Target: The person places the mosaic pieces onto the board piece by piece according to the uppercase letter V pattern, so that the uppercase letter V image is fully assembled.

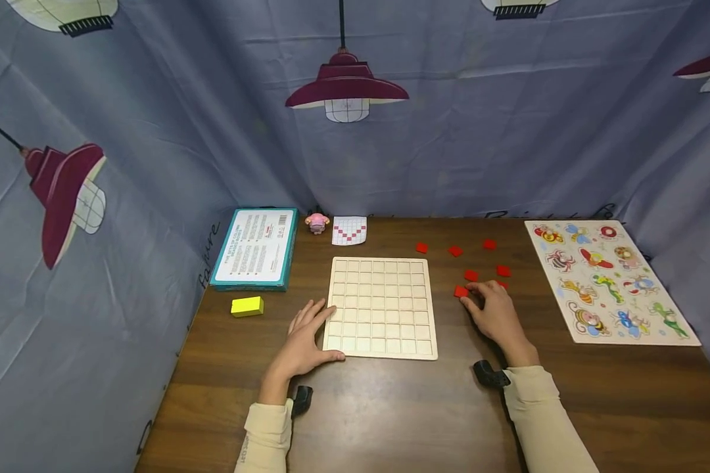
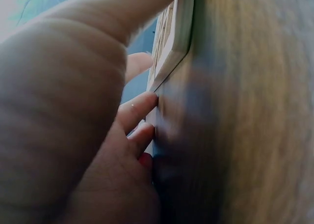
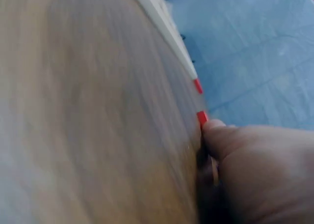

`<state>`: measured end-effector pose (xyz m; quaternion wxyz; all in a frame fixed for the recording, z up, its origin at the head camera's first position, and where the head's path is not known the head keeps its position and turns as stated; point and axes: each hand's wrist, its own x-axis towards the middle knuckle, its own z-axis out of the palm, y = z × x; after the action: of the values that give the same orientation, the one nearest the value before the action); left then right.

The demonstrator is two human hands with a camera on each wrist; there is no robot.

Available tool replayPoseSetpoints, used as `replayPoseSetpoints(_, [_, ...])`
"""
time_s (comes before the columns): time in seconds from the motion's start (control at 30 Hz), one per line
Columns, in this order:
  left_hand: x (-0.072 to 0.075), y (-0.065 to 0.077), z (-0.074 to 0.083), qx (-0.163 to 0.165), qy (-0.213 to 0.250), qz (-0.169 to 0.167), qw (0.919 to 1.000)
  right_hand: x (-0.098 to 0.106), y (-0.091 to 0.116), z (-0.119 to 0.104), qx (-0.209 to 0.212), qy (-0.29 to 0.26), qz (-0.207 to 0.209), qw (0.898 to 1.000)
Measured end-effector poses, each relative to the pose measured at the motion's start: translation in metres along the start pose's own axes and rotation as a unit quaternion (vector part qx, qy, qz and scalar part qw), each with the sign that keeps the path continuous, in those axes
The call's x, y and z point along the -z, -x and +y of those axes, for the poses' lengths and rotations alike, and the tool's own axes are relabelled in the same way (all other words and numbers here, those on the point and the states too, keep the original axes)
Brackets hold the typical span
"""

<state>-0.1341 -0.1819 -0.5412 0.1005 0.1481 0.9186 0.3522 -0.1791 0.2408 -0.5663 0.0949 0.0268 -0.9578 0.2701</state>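
Note:
A pale wooden grid board (image 1: 381,309) with square recesses lies flat on the table. My left hand (image 1: 302,343) rests at its left side, fingers spread, index fingertip on the left edge and thumb by the lower left corner. In the left wrist view, the fingers (image 2: 137,111) lie beside the board's rim (image 2: 176,42). Right of the board, my right hand (image 1: 498,316) pinches a small red square tile (image 1: 461,291) at the tips of thumb and index finger. Close to that hand lie more red tiles (image 1: 471,276), one partly hidden behind it.
Further red tiles (image 1: 455,251) lie scattered behind the right hand. A board of cartoon insects (image 1: 618,282) is at the right. At the back left are a teal box (image 1: 253,246), a pink figurine (image 1: 317,223) and a pattern card (image 1: 350,231). A yellow block (image 1: 247,307) sits before the box.

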Motion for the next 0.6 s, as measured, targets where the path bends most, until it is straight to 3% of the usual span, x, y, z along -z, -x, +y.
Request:
replayPoseSetpoints(0.3, [-0.001,0.001,0.001,0.009,0.001,-0.005,0.9999,-0.012,0.012,-0.009,0.056,-0.017,0.049,0.997])
replayPoseSetpoints(0.47, [0.0,0.001,0.002,0.011,-0.005,-0.004,0.9999,-0.018,0.025,-0.039,0.09,-0.05,0.045,0.994])
replayPoseSetpoints(0.6, [-0.002,-0.001,0.003,0.011,-0.018,-0.005,0.9998,-0.027,0.032,-0.07,0.148,-0.062,0.04,0.986])
